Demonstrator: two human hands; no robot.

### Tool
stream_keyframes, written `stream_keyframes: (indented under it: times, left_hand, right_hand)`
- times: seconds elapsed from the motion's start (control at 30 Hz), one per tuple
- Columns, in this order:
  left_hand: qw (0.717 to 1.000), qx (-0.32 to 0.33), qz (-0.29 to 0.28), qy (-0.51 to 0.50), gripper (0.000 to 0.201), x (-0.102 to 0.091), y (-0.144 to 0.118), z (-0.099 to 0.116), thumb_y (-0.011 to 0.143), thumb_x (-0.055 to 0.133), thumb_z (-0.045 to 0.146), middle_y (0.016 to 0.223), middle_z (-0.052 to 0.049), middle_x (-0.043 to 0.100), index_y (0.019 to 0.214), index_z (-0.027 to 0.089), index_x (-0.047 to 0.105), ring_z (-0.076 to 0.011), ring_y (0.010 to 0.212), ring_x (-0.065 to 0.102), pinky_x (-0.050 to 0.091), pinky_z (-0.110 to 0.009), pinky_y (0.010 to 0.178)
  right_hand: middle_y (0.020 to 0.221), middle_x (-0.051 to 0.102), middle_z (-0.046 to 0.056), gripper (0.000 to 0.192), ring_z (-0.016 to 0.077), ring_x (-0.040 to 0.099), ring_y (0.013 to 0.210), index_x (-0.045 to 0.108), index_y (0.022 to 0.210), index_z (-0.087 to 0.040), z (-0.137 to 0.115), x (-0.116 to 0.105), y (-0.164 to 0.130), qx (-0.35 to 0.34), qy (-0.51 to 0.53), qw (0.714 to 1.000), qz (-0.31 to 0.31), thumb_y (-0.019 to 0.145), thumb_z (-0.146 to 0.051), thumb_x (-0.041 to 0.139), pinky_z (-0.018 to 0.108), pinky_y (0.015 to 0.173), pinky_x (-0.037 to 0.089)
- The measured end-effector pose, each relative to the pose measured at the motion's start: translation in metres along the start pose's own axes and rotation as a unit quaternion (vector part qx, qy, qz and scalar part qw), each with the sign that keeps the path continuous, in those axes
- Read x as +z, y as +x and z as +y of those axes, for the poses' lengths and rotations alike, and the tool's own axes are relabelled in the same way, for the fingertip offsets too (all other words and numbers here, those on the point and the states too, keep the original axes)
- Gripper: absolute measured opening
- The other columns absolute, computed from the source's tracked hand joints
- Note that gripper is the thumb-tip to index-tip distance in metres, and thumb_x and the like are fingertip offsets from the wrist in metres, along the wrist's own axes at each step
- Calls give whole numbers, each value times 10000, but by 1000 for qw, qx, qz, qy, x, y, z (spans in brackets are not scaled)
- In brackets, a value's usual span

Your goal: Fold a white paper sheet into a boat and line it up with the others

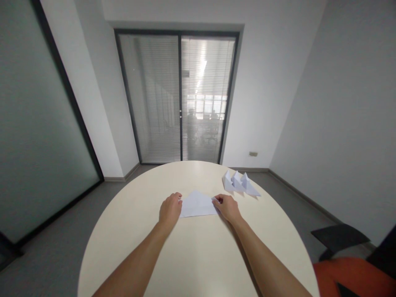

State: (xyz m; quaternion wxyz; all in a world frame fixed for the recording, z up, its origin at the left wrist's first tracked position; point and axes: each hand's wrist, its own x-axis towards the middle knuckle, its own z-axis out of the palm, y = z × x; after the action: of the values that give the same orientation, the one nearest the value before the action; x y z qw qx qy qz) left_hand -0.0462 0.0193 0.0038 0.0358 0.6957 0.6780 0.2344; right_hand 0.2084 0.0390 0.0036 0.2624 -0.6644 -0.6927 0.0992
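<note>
A white sheet of paper (198, 205), its top folded to a low peak, lies on the round cream table (192, 255). At its left edge, my left hand (171, 208) has its fingers curled around the paper's side. My right hand (227, 206) pinches the right corner between thumb and fingers. Beyond my right hand stand several folded white paper boats (236, 181), lined up close together near the table's far right edge.
An orange chair (352, 278) with a black armrest (340, 237) stands by the table's right side. Past the far edge is a glass door (179, 103) with blinds. A frosted glass panel (40, 123) rises on the left.
</note>
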Motion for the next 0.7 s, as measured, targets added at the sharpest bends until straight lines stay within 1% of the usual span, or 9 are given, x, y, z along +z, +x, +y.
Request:
stream_keyframes:
  times: [0.13,0.23,0.3,0.4,0.57,0.7]
  left_hand:
    - [1000,14,-4,19,199,-2,-3,5,932,553,232,1086,-66,697,1113,200,629,-188,1003,638,437,-283,848]
    - [999,25,-7,28,168,-4,-6,9,916,567,224,1046,-57,700,1063,206,647,-190,965,637,434,-283,824]
    - [999,33,-7,40,148,-5,-7,12,924,547,211,1019,-56,701,1013,208,665,-196,954,636,432,-290,819]
    - [997,47,-13,64,191,-7,-7,14,948,494,190,987,-61,701,966,210,683,-204,942,638,432,-302,811]
    - [994,67,-31,80,254,-8,-8,16,962,447,144,988,-64,695,993,214,689,-197,912,648,432,-308,793]
    - [992,78,-29,89,260,-8,-10,17,958,455,136,996,-63,699,1003,220,696,-206,935,645,432,-320,817]
  right_hand:
    - [964,762,43,212,212,674,893,768,954,-249,1,0,1,-11,-6,1000,0,839,-316,603,284,751,439]
    - [959,763,44,208,219,669,918,769,955,-249,1,0,1,-19,-11,1000,6,850,-314,602,291,771,440]
    - [954,764,46,205,222,666,930,771,947,-248,1,0,0,-23,-13,1000,9,857,-322,602,292,778,441]
    - [950,766,44,203,222,665,926,774,927,-249,0,-1,0,-28,-14,999,13,865,-330,598,289,775,442]
    - [940,767,41,197,224,663,925,772,919,-249,-2,-3,-2,-40,-26,999,20,868,-314,593,286,767,440]
    - [939,765,56,201,227,662,938,774,916,-239,-4,-5,-3,-47,-42,998,20,876,-298,586,281,768,436]
